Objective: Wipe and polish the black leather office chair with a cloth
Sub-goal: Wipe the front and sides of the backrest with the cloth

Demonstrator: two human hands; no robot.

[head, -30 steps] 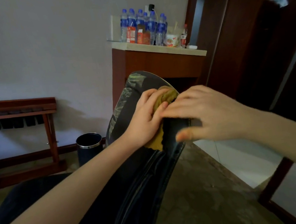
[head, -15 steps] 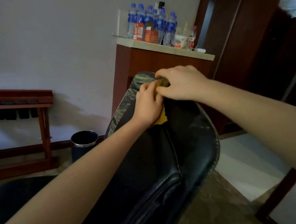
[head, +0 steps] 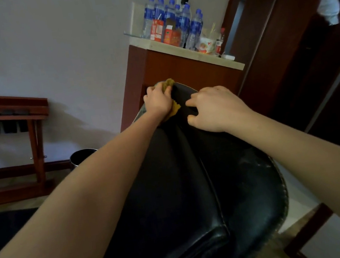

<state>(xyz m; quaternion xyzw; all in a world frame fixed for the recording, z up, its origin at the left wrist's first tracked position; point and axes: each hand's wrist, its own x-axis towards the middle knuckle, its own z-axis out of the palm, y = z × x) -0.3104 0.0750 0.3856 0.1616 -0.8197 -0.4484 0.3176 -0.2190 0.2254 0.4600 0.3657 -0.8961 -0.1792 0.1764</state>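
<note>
Left hand has the yellow cloth clenched atop the chair. Right hand rests on the leather, grip released.

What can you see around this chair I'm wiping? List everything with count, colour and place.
office chair: one, black leather, centre
cloth: one, mustard yellow, at the chair's top edge
water bottles: at least six, blue-capped, on the cabinet top
cartons: two, red, in front of the bottles
cup: one, white with red print, right of the bottles
cabinet: one, reddish wood, behind the chair
waste bin: one, black, on the floor left of the chair
wooden rack: one, reddish brown, left wall
left hand: one, gripping the cloth
right hand: one, fingers bent, resting on the chair
</note>
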